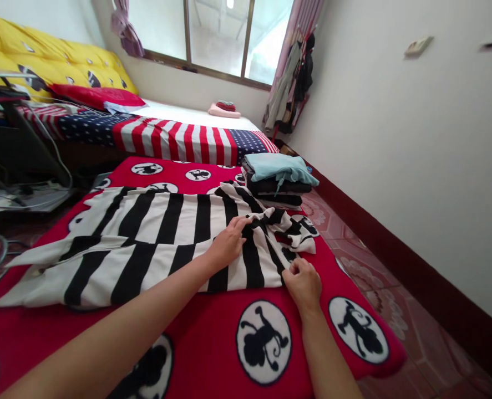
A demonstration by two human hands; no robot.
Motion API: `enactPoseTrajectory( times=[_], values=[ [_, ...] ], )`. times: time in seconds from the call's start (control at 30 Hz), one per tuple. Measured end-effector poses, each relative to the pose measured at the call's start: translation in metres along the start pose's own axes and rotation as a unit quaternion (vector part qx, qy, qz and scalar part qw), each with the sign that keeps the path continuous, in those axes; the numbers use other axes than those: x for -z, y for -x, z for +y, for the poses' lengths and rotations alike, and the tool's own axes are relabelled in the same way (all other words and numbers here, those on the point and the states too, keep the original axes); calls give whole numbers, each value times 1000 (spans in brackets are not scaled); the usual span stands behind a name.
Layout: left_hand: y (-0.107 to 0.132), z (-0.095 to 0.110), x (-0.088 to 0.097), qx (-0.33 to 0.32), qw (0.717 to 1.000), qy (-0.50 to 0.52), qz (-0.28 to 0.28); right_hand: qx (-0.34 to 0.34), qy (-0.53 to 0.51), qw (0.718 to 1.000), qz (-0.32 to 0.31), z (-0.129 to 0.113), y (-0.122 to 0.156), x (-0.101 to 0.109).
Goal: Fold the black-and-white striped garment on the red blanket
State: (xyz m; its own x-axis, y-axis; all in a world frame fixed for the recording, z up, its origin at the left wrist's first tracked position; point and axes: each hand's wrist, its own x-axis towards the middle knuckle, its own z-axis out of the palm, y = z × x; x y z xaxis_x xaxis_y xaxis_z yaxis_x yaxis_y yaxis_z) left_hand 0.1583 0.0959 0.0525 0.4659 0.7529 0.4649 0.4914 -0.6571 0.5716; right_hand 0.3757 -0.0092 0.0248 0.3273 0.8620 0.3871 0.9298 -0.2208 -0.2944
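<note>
A black-and-white striped garment (179,216) lies spread across a red blanket (204,343) printed with dark figures in white circles. Its near side is folded over part of the far side, and the cloth is bunched at the right end. My left hand (229,241) pinches the bunched fabric near the middle of that end. Closer to me, my right hand (304,281) grips the garment's near right corner, fingers curled. One striped sleeve-like piece (299,235) sticks out to the right beyond my hands.
Folded clothes (277,185), a light blue piece on top, are stacked just past the garment. A bed with a flag-patterned cover (179,138) stands behind. Tiled floor (379,293) and a white wall (429,149) run along the right. A dark desk-like frame (25,144) with cables is at left.
</note>
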Motion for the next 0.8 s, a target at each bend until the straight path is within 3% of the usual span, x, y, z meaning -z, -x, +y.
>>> enactPoseTrajectory(
  times=[0.1, 0.2, 0.3, 0.4, 0.5, 0.57, 0.67, 0.73, 0.8],
  values=[
    [25, -9, 34, 15, 998, -61, 32, 20, -12, 999, 24, -1, 0, 1],
    [54, -33, 71, 62, 989, -121, 51, 73, -61, 994, 57, -12, -8, 1],
    [82, -51, 95, 76, 988, -120, 58, 93, -117, 988, 27, -35, -26, -5],
    [101, -57, 103, 77, 992, -97, 28, 48, -130, 988, -61, -56, -49, -16],
    [114, -61, 101, 82, 991, -107, -7, 27, -136, 982, -130, -62, -62, -26],
    [119, -65, 97, 78, 988, -130, -19, 12, -133, 983, -126, -57, -63, -31],
    [121, -71, 94, 71, 985, -157, -21, -41, -35, 993, -104, -47, -61, -37],
    [121, -73, 98, 71, 983, -169, -26, -52, 30, 992, -112, -43, -59, -40],
    [122, -75, 110, 72, 980, -181, -31, -39, 23, 995, -86, -42, -56, -40]
  ],
)
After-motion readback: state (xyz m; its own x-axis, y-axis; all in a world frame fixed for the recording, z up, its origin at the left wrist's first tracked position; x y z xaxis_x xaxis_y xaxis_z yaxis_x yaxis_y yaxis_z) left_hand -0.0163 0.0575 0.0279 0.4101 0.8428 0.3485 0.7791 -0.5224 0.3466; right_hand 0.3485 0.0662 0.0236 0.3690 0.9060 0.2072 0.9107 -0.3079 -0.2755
